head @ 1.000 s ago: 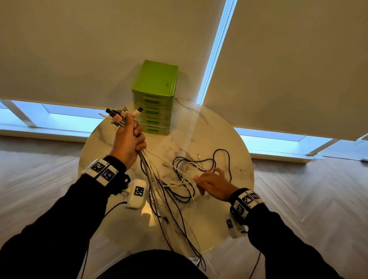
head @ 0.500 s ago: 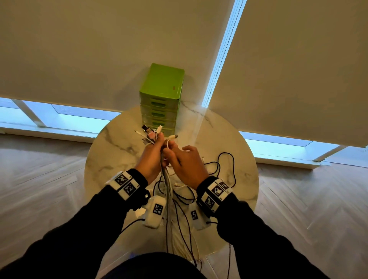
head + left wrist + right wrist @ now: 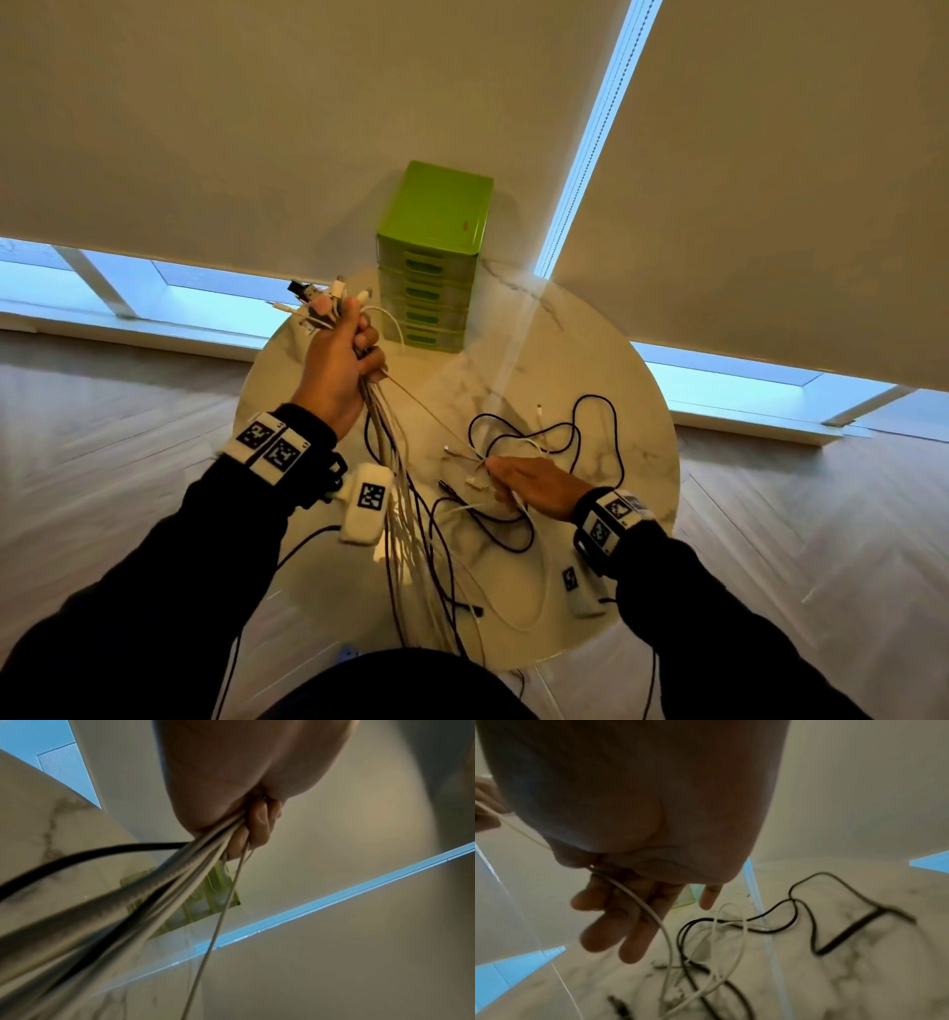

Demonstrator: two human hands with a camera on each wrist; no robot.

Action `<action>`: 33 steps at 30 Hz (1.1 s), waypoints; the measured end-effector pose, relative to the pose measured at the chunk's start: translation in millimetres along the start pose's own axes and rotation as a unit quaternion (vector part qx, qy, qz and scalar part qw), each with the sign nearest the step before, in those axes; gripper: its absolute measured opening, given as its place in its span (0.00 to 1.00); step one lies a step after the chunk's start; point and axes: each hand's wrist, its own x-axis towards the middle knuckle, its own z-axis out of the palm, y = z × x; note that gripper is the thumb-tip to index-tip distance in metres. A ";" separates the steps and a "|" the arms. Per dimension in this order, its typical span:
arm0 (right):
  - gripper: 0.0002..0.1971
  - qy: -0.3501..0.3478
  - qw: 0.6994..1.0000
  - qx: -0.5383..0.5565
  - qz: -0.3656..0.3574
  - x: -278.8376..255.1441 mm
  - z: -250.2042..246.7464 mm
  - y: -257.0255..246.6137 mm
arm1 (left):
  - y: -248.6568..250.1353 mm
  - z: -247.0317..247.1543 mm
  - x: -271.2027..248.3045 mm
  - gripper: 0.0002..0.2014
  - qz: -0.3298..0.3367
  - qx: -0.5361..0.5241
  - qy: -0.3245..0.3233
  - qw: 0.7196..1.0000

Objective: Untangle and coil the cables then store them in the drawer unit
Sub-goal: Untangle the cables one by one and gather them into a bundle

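My left hand (image 3: 339, 360) is raised over the table's left side and grips a bundle of white and dark cables (image 3: 395, 462). Their plug ends (image 3: 318, 303) stick out above the fist. The strands hang down past the table's near edge. The left wrist view shows curled fingers (image 3: 259, 821) clamped round the bundle (image 3: 180, 874). My right hand (image 3: 529, 483) lies low and flat over a loose tangle of black and white cables (image 3: 575, 437) on the table. In the right wrist view its fingers (image 3: 628, 923) are straight, with a white cable (image 3: 654, 914) running across them. The green drawer unit (image 3: 436, 226) stands at the back, drawers closed.
The round marble table (image 3: 590, 360) stands against roller blinds, with wooden floor on both sides. A small white plug (image 3: 539, 409) lies apart, behind the tangle. Bare marble lies between the drawer unit and the loose cables.
Half a second ago both hands met at the bundle's top. My right hand has since dropped down and right onto the loose cables. My left hand has moved up and left with the bundle.
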 end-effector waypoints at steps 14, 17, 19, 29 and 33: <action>0.16 0.226 0.960 0.013 -0.166 29.3 -31.5 -112.4 | -49.4 21.2 -25.1 0.20 0.030 0.245 -0.034 0.968; 0.14 0.163 0.964 0.015 -0.208 25.5 -29.7 -120.4 | -41.0 24.8 -25.2 0.21 -0.008 0.182 -0.058 0.982; 0.15 0.138 0.968 0.015 -0.207 22.9 -33.0 -118.5 | -37.6 23.1 -23.6 0.17 0.003 0.157 -0.061 0.986; 0.17 0.192 0.978 -0.027 -0.083 -18.1 -65.1 -39.4 | -52.5 52.9 -14.0 0.11 0.076 0.199 -0.067 0.975; 0.14 0.349 0.931 0.063 -0.082 -44.9 -76.5 -25.4 | -67.4 92.4 -26.0 0.18 0.071 0.216 -0.134 0.964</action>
